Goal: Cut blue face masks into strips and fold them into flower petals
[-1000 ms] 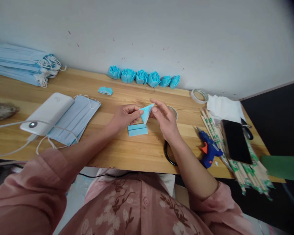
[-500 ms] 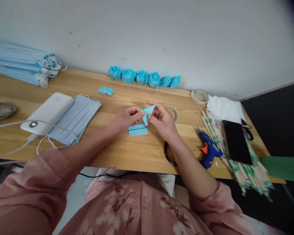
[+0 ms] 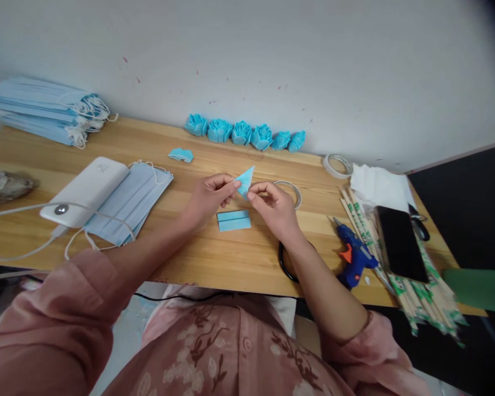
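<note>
Left grip point(image 3: 209, 199) on blue triangle point(image 3: 246, 180) (left edge)

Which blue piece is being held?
The pointed folded piece, between the left hand and right hand; the creased strip, small scrap and six flowers rest on the table.

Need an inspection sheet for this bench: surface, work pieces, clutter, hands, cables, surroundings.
Surface: wooden table.
Work pieces: folded blue piece held up; blue strip flat on the table.
Clutter: power bank by face masks; blue glue gun; smartphone over wrapped chopsticks.
Hands: left hand and right hand both pinch the folded piece.
Cables: white cable plugged into the power bank.
Surroundings: red-flecked wall behind six blue flowers.
</note>
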`<state>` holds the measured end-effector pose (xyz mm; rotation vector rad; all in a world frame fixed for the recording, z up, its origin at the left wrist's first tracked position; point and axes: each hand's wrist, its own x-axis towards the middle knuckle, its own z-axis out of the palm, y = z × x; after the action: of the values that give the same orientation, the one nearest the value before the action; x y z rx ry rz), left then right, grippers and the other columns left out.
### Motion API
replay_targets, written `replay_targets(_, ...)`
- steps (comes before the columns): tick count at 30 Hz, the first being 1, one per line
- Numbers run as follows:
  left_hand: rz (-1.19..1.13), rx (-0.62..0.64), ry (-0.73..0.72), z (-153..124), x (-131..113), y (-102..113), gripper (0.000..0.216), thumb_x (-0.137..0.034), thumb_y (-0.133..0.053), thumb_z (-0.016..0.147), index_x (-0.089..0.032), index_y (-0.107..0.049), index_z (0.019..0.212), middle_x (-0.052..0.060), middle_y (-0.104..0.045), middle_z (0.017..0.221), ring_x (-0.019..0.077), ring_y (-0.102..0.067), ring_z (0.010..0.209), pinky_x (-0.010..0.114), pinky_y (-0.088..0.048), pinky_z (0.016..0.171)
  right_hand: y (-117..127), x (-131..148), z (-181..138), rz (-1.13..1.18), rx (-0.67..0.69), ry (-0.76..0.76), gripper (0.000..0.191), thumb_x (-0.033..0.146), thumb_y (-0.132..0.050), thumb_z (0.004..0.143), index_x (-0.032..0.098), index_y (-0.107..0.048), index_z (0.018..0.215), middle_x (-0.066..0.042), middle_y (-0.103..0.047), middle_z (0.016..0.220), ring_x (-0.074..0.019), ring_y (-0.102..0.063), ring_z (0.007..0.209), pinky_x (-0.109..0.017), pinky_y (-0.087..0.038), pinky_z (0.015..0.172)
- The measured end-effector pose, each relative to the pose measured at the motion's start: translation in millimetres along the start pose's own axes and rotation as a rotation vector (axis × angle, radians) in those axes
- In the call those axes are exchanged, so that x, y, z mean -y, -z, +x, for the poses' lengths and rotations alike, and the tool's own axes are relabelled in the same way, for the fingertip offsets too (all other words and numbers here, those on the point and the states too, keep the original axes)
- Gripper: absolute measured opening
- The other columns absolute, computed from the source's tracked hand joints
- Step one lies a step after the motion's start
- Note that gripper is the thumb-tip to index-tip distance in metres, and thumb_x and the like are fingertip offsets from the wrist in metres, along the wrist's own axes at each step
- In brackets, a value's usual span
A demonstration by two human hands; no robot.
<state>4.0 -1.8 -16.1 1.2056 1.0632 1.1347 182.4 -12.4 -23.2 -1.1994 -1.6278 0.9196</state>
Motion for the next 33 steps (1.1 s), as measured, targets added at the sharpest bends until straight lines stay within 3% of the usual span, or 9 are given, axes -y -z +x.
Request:
replay_targets(17,-0.004,0.01,0.009,0.2,4.1,-0.9,0.029,-0.043,-0.072,0.077,-0.018,-0.061,0.068,-0.003,-0.054,0.06,0.007,-0.046,0.052,0.021,-0.037,0.05,-2.1,0.0,0.7,-0.056,-0.008,0.033,0.01,0.026,-0.065,0.084,0.022,-0.063,0.075,0.0,-0.071,0.084,-0.0148,-0.065,0.081,-0.029,-0.052,0.073)
replay_targets(21,0.011,0.025,-0.001,1.3,6.8,0.6,0.03,-0.043,-0.071,0.078,-0.018,-0.06,0.067,-0.004,-0.052,0.057,0.0068,-0.044,0.051,0.021,-0.035,0.05,0.1,-2.4,2.1,0.064,-0.048,0.005,0.012,0.033,-0.068,0.086,0.023,-0.064,0.093,-0.001,-0.071,0.089,-0.015,-0.066,0.082,-0.028,-0.052,0.071)
replay_targets(24,0.021,0.043,0.02,1.0,6.7,0.2,0.03,-0.044,-0.071,0.076,-0.018,-0.061,0.068,-0.004,-0.051,0.057,0.0067,-0.043,0.051,0.021,-0.035,0.05,0.0,-4.7,3.9,0.182,-0.068,-0.015,0.043,0.044,-0.074,0.082,0.026,-0.059,0.118,-0.001,-0.071,0.093,-0.0162,-0.067,0.083,-0.03,-0.054,0.071)
replay_targets(27,0.062,0.09,0.046,-1.1,4.5,-1.5,0.03,-0.044,-0.072,0.074,-0.017,-0.06,0.067,-0.004,-0.05,0.057,0.0065,-0.041,0.051,0.021,-0.033,0.05,-1.3,-6.3,4.3,0.208,-0.035,-0.027,0.062,0.049,-0.08,0.077,0.028,-0.055,0.13,-0.001,-0.069,0.096,-0.0166,-0.066,0.086,-0.03,-0.056,0.075)
replay_targets(33,0.167,0.181,0.006,-5.5,1.1,-4.2,0.031,-0.043,-0.071,0.077,-0.016,-0.062,0.065,-0.003,-0.053,0.057,0.0071,-0.042,0.054,0.021,-0.031,0.051,0.1,-6.4,4.9,0.175,-0.043,-0.028,0.046,0.044,-0.078,0.079,0.026,-0.065,0.12,0.001,-0.068,0.089,-0.0123,-0.059,0.072,-0.028,-0.052,0.068)
